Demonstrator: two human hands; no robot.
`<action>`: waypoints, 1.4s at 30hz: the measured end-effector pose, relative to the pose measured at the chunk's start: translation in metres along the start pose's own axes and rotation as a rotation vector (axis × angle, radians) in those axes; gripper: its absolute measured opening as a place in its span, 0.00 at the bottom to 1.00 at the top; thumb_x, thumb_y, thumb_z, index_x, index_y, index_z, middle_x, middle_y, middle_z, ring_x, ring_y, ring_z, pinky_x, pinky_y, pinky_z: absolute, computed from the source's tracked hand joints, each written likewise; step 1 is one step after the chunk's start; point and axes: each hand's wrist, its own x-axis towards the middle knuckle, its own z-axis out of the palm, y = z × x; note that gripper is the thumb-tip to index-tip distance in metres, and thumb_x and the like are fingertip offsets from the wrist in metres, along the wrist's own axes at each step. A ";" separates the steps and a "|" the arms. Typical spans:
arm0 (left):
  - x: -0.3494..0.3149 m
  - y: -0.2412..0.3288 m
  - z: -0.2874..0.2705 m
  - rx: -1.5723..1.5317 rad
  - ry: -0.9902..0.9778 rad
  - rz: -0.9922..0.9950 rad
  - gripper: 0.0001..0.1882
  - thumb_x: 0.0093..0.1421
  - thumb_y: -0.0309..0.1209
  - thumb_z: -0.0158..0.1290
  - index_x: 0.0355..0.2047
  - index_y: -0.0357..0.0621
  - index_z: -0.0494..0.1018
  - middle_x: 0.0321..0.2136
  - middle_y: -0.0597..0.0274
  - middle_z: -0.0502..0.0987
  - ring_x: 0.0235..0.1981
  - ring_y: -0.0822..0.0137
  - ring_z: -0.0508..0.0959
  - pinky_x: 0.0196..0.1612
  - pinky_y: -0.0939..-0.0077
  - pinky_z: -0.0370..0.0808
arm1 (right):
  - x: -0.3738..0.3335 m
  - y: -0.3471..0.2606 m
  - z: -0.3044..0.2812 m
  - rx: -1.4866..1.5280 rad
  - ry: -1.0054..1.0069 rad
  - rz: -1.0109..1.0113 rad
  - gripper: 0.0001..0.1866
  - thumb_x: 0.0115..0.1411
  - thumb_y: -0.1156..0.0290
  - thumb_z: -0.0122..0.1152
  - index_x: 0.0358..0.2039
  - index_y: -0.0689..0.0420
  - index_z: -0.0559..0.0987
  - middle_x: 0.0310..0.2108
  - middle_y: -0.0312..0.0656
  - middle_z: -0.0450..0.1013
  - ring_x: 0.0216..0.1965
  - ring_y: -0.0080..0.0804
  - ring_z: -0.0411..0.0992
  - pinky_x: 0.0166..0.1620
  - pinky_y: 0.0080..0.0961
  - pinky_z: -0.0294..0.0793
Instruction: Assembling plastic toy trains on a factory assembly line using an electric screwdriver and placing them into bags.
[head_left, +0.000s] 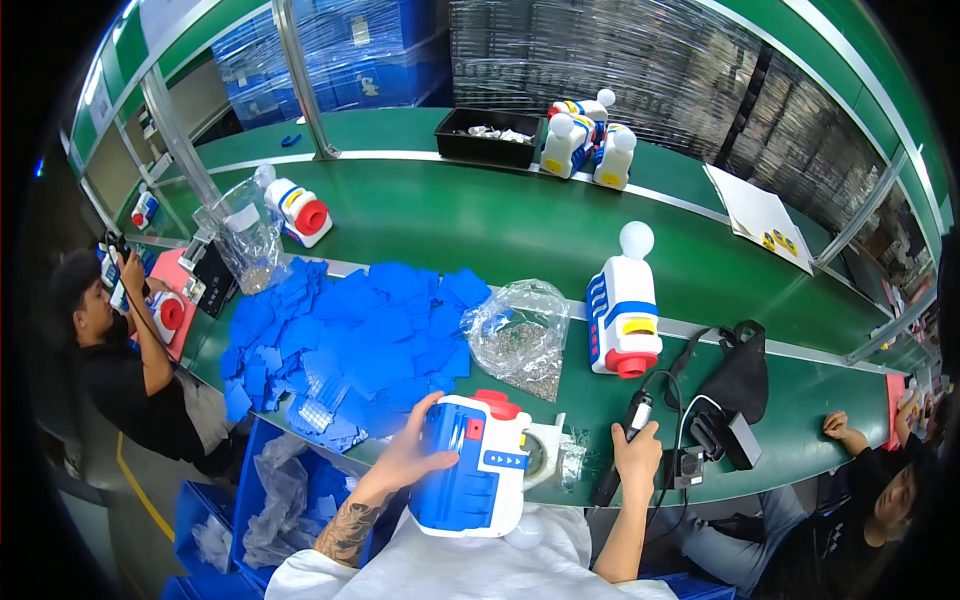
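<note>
My left hand [408, 455] grips the side of a white and blue plastic toy [468, 490] with a red end, held close to my body over the bench's front edge. A white ball shows at its lower end. Fingers of my right hand [637, 456] are closed round a black electric screwdriver [608, 483], which slants beside the toy. Between the two lie a white ring-shaped part [543, 453] and a small clear bag [573, 460]. Beyond them an open clear bag of small screws [530, 345] rests on the green bench [520, 235].
Blue sheets [370, 335] are heaped on the left. A similar toy [625, 315] stands ahead, with a black pouch [735, 375] and corded devices [715, 440] at right. A black bin [488, 138] sits on the back shelf. Co-workers [115, 350] sit on both sides.
</note>
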 end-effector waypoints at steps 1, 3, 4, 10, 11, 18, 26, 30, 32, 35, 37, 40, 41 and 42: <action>0.003 -0.004 -0.003 0.012 0.026 0.020 0.44 0.46 0.30 0.60 0.61 0.48 0.48 0.52 0.49 0.61 0.53 0.60 0.62 0.55 0.69 0.59 | 0.003 -0.002 0.003 0.010 0.004 0.003 0.27 0.51 0.55 0.60 0.38 0.66 0.64 0.24 0.58 0.72 0.30 0.55 0.73 0.33 0.45 0.70; 0.004 0.011 -0.008 -0.172 0.063 -0.109 0.42 0.44 0.27 0.60 0.60 0.49 0.52 0.51 0.51 0.63 0.52 0.63 0.64 0.53 0.70 0.62 | 0.012 -0.003 0.006 -0.170 -0.082 -0.042 0.28 0.49 0.52 0.60 0.36 0.67 0.68 0.26 0.56 0.73 0.32 0.54 0.73 0.35 0.43 0.72; 0.007 0.019 -0.014 -0.262 0.078 -0.078 0.44 0.43 0.25 0.59 0.60 0.47 0.51 0.52 0.52 0.62 0.53 0.63 0.63 0.53 0.71 0.62 | 0.013 -0.005 0.004 -0.164 -0.075 -0.038 0.28 0.49 0.52 0.60 0.36 0.67 0.68 0.26 0.56 0.73 0.32 0.54 0.73 0.35 0.43 0.72; 0.027 0.103 -0.013 -0.039 0.209 0.770 0.57 0.34 0.29 0.66 0.61 0.47 0.41 0.55 0.49 0.56 0.58 0.54 0.57 0.59 0.60 0.54 | 0.000 -0.036 -0.084 0.268 -0.255 -0.249 0.27 0.54 0.51 0.54 0.45 0.60 0.70 0.28 0.51 0.74 0.30 0.44 0.75 0.32 0.38 0.75; 0.036 0.110 -0.011 0.161 0.251 0.962 0.55 0.32 0.32 0.68 0.59 0.49 0.46 0.54 0.47 0.56 0.58 0.52 0.58 0.58 0.57 0.55 | -0.004 -0.044 -0.101 0.594 -0.398 -0.324 0.28 0.56 0.49 0.51 0.48 0.60 0.68 0.30 0.50 0.74 0.31 0.42 0.75 0.31 0.37 0.76; 0.073 0.119 0.016 1.128 0.245 1.318 0.28 0.49 0.34 0.54 0.48 0.84 0.64 0.54 0.59 0.61 0.58 0.59 0.59 0.59 0.40 0.44 | 0.049 -0.127 -0.103 1.465 -0.921 -0.215 0.32 0.59 0.44 0.42 0.53 0.57 0.62 0.47 0.46 0.67 0.47 0.36 0.69 0.44 0.39 0.73; 0.130 0.099 -0.001 1.222 0.498 0.914 0.31 0.50 0.23 0.48 0.53 0.72 0.63 0.59 0.54 0.54 0.61 0.50 0.53 0.56 0.34 0.44 | 0.120 -0.199 -0.052 1.372 -0.765 -0.241 0.24 0.54 0.53 0.54 0.46 0.54 0.65 0.38 0.43 0.69 0.37 0.35 0.72 0.37 0.43 0.76; 0.109 0.088 0.002 1.014 0.412 0.742 0.37 0.46 0.23 0.53 0.57 0.67 0.59 0.59 0.48 0.50 0.60 0.43 0.50 0.56 0.34 0.44 | 0.136 -0.250 -0.019 0.597 0.033 -0.611 0.36 0.41 0.50 0.66 0.46 0.54 0.62 0.36 0.54 0.73 0.35 0.50 0.74 0.41 0.40 0.72; 0.096 0.078 0.001 1.013 0.391 0.738 0.37 0.45 0.25 0.55 0.57 0.65 0.59 0.59 0.46 0.50 0.60 0.42 0.50 0.56 0.36 0.45 | 0.160 -0.261 0.007 0.525 0.104 -0.635 0.37 0.38 0.53 0.68 0.46 0.54 0.62 0.35 0.58 0.72 0.36 0.55 0.72 0.42 0.40 0.71; 0.081 0.064 -0.006 0.927 0.378 0.650 0.34 0.48 0.26 0.54 0.57 0.61 0.59 0.57 0.45 0.52 0.58 0.42 0.53 0.57 0.40 0.48 | 0.183 -0.259 0.035 0.455 0.099 -0.537 0.37 0.38 0.53 0.69 0.46 0.53 0.62 0.34 0.57 0.73 0.37 0.55 0.72 0.42 0.41 0.71; 0.077 0.055 -0.015 0.903 0.400 0.637 0.34 0.48 0.26 0.54 0.57 0.59 0.60 0.55 0.45 0.54 0.57 0.43 0.54 0.57 0.41 0.48 | 0.186 -0.248 0.052 0.380 0.068 -0.509 0.37 0.41 0.53 0.67 0.48 0.53 0.61 0.36 0.59 0.71 0.39 0.57 0.71 0.43 0.42 0.70; 0.077 0.050 -0.013 0.868 0.419 0.636 0.31 0.48 0.26 0.53 0.55 0.52 0.61 0.51 0.45 0.58 0.53 0.44 0.59 0.56 0.43 0.52 | 0.185 -0.231 0.058 0.310 0.127 -0.459 0.36 0.45 0.54 0.65 0.50 0.54 0.60 0.37 0.60 0.69 0.40 0.59 0.70 0.43 0.44 0.70; 0.079 0.049 -0.011 0.827 0.395 0.628 0.30 0.48 0.26 0.53 0.54 0.51 0.62 0.50 0.45 0.59 0.52 0.44 0.60 0.56 0.44 0.53 | 0.185 -0.224 0.052 0.255 0.170 -0.551 0.35 0.47 0.57 0.63 0.51 0.56 0.59 0.37 0.60 0.68 0.39 0.59 0.69 0.42 0.45 0.70; 0.079 0.045 -0.010 0.786 0.372 0.610 0.30 0.48 0.26 0.53 0.54 0.51 0.62 0.49 0.45 0.60 0.51 0.44 0.60 0.55 0.46 0.54 | 0.178 -0.222 0.038 0.186 0.210 -0.625 0.35 0.47 0.59 0.63 0.52 0.57 0.59 0.36 0.60 0.68 0.39 0.58 0.69 0.41 0.45 0.70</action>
